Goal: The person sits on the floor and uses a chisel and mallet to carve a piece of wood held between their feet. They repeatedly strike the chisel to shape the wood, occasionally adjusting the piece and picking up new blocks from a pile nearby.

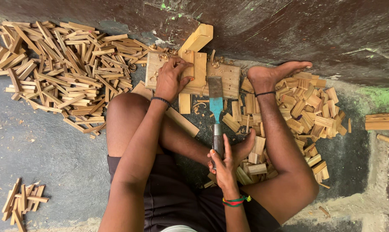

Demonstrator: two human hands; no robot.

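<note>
Right hand (223, 165), nearest, grips a broad chisel (216, 116) by its dark handle, blue-banded blade on a pale wooden board (229, 79). Left hand (171, 77) presses a small block (199, 71) there. Wood strips (61, 64) litter the grey floor (52, 150).

Informal woodworking spot, floor-level, not a fitted shop. Evidence: bare grey concrete floor (52, 141) littered with heaps of small cut wood strips (61, 64) along its far edge, more offcuts (306, 107) at the right side, shavings around a wooden work block (224, 77) set against a stained dark wall (310, 30). A broad chisel (216, 111) lies at the block.
</note>
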